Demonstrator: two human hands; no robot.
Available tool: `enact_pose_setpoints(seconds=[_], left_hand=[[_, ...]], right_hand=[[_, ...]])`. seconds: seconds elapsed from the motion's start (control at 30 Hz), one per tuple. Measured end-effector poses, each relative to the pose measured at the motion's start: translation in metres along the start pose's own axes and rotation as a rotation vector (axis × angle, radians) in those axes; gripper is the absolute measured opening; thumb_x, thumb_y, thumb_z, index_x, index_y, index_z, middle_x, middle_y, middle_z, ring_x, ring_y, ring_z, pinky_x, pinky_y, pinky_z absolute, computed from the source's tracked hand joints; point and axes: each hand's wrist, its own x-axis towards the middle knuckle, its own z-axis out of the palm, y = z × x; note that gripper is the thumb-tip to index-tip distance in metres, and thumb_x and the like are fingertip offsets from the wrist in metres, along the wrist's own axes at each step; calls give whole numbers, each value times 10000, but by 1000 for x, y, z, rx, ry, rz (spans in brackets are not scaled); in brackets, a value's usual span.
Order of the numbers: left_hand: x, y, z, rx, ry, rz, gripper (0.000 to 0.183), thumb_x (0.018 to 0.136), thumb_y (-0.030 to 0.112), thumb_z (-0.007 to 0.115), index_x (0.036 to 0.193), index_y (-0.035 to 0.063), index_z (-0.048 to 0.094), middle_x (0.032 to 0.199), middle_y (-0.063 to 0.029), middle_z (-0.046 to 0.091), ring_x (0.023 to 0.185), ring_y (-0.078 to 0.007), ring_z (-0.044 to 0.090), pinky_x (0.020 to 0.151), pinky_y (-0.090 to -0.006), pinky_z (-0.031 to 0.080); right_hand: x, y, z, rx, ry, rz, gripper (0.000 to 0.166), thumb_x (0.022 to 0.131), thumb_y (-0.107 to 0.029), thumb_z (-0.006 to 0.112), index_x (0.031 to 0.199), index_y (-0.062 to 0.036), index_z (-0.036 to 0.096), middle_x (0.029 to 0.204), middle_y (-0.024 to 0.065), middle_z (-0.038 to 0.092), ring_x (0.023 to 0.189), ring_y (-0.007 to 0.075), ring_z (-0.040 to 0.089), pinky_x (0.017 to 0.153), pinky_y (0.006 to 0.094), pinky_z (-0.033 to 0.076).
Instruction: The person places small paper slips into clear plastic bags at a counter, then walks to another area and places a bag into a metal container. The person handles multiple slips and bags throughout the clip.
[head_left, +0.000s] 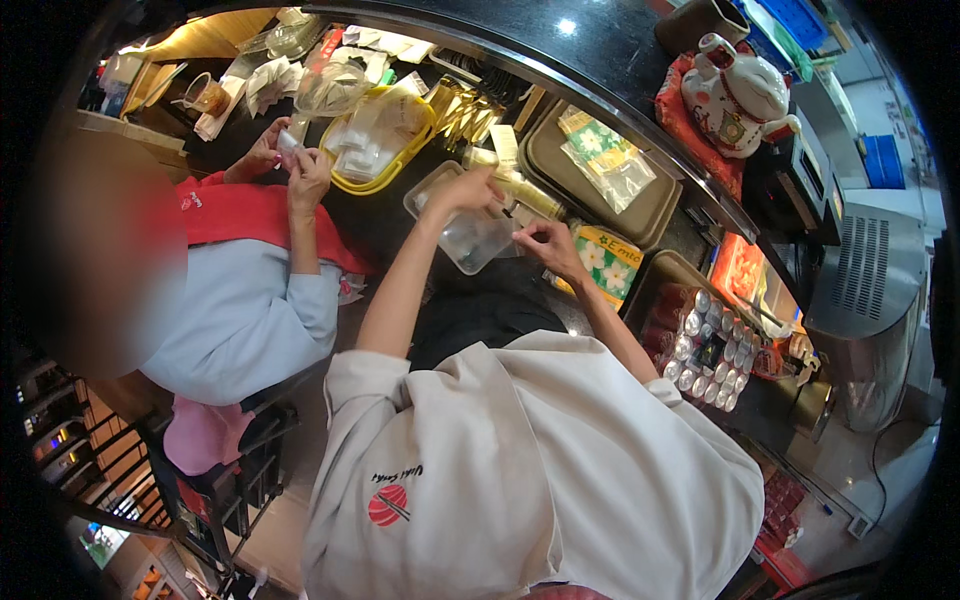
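Before me a clear plastic tub (471, 259) sits at the counter's near edge, over my lap. My left hand (466, 192) reaches across it, fingers bent down towards the wrapped rolls (536, 196) beyond; whether they grip anything is hidden. Thumb and fingertips of my right hand (553, 246) pinch together at the tub's right side, on what looks like a thin clear plastic piece (511, 246). A green and yellow flower-printed packet (611, 262) lies just right of that hand. Left of the tub stands a yellow basket (358, 186) holding small clear packets (375, 142).
At my left a seated co-worker (247, 300) handles a small packet (286, 142). A brown tray (660, 206) bears plastic bags. Shrink-wrapped cans (709, 349) stand at right, below a lucky cat figurine (731, 97). A cup (206, 96) is at far left.
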Motion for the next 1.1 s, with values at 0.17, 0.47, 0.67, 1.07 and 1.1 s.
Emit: enact_pose_setpoints(seconds=[0.17, 0.47, 0.67, 1.07, 1.1], left_hand=[[14, -2, 16, 306, 365, 32, 385, 920, 162, 625, 1261, -15, 623, 1025, -185, 734, 911, -238, 715, 749, -368, 558], [-77, 54, 89, -71, 447, -126, 219, 896, 178, 728, 949, -33, 756, 784, -130, 750, 649, -155, 719, 602, -282, 562], [-84, 44, 83, -3, 499, -144, 239, 881, 222, 752, 884, -17, 763, 696, -117, 731, 621, -159, 712, 585, -287, 542], [-133, 15, 63, -94, 722, -153, 226, 733, 271, 822, 768, 56, 766, 739, -115, 732, 669, -200, 701, 621, -364, 545], [-134, 1, 63, -99, 741, -169, 202, 734, 246, 830, 771, 56, 773, 724, -107, 731, 656, -183, 697, 611, -354, 541]], right_hand=[[-6, 2, -7, 97, 124, 27, 234, 930, -207, 746, 805, -14, 699, 705, -34, 630, 628, 44, 518, 565, 218, 404], [-3, 13, 12, -26, 143, -25, 259, 913, -221, 753, 879, 34, 720, 748, 43, 697, 672, 72, 592, 594, 254, 465], [6, 11, 28, -150, 138, -80, 239, 868, -206, 786, 872, 27, 729, 776, 121, 728, 665, 150, 655, 610, 299, 511], [29, -24, 74, -368, -47, -147, 325, 823, -278, 827, 802, 15, 687, 697, 89, 673, 669, 131, 584, 620, 322, 484], [35, -27, 79, -362, -122, -148, 279, 839, -219, 819, 796, 8, 660, 702, 67, 660, 681, 122, 580, 620, 319, 487]])
